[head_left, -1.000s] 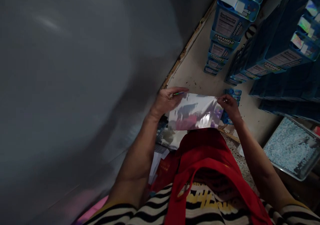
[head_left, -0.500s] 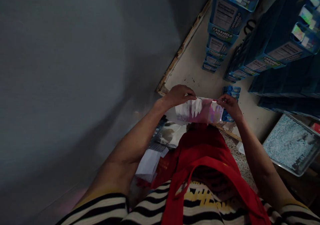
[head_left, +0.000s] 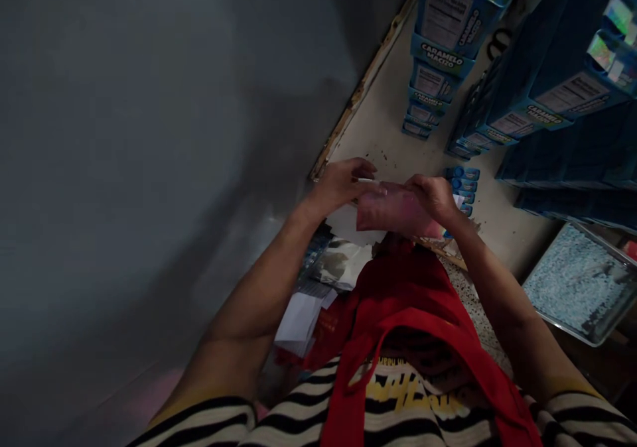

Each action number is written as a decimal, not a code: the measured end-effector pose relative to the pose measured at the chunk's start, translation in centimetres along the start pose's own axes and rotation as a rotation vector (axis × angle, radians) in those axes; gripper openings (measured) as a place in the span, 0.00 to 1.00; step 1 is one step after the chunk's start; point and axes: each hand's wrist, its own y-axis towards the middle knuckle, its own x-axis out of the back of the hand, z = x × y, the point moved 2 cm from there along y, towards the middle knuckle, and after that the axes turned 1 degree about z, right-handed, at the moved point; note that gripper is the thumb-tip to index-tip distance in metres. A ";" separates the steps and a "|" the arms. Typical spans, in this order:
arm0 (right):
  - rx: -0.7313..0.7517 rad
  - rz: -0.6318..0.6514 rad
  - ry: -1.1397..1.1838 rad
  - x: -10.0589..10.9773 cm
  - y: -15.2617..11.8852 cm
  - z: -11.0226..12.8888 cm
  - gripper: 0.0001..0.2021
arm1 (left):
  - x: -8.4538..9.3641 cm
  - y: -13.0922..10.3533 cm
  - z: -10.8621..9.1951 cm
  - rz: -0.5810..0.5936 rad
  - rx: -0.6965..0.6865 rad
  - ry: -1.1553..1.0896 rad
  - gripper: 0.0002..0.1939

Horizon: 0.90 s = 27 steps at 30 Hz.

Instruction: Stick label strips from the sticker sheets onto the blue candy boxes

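Note:
Over the counter's near edge, a thin see-through plastic bag (head_left: 391,211) is stretched between my hands, looking pinkish against the red apron. I cannot make out anything inside it. My left hand (head_left: 343,182) pinches its upper left corner, where a narrow white edge shows by the fingers. My right hand (head_left: 434,197) is closed on its upper right part, the fingertips partly hidden. Just beyond the right hand lies a short row of small blue packs (head_left: 464,185) on the counter.
Tall stacks of blue boxes (head_left: 440,56) stand on the white counter (head_left: 383,128), with black scissor handles (head_left: 499,42) among them. At right is a clear tray (head_left: 572,288) of pale blue pieces. White papers (head_left: 298,321) lie at lower left, beside a grey wall (head_left: 149,135).
My right hand has moved left, closer to my left hand, and the plastic between them has become shorter. The bright reflections on it have faded. My left hand has shifted slightly left.

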 end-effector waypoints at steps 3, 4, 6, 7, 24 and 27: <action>0.036 0.015 0.120 -0.1 -0.6 -0.3 0.12 | -0.2 -0.3 2.4 -0.042 0.055 -0.228 0.15; 0.044 0.026 0.137 -0.1 -0.7 -0.1 0.13 | -0.6 -0.4 3.0 -0.070 0.065 -0.280 0.12; 0.064 0.055 0.111 -0.1 -0.7 0.6 0.12 | -1.5 -0.5 3.6 -0.148 0.073 -0.353 0.08; 0.082 0.066 0.075 -0.1 -0.5 1.1 0.12 | -1.9 -0.6 3.7 -0.186 0.076 -0.373 0.07; 0.037 0.133 -0.002 -1.4 1.0 3.6 0.17 | -2.2 -0.6 4.6 -0.252 0.223 -0.534 0.15; -0.013 0.139 0.004 -0.8 0.6 1.3 0.17 | -2.1 -0.7 5.0 -0.269 0.238 -0.535 0.15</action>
